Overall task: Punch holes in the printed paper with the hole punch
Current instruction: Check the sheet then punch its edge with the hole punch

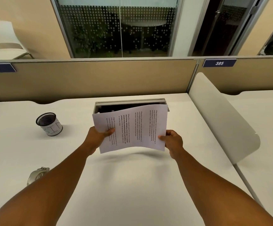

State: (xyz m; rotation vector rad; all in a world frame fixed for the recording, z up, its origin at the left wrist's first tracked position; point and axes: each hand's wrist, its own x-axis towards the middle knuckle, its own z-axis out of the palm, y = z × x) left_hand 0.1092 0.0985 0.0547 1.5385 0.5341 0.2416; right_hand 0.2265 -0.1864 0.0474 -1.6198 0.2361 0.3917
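A printed paper [132,129], white with lines of black text running sideways, bows between the left hand [100,136] and right hand [171,141], pinched at both side edges. A metal hole punch [36,175] lies well back of the left hand, partly hidden by that forearm.

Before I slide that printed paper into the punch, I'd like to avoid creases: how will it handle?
Probably floppy: the printed paper already bows between the left hand and the right hand. It looks light, since thumb pinches at two edges hold it above the desk. It likely needs support from both sides to feed straight.
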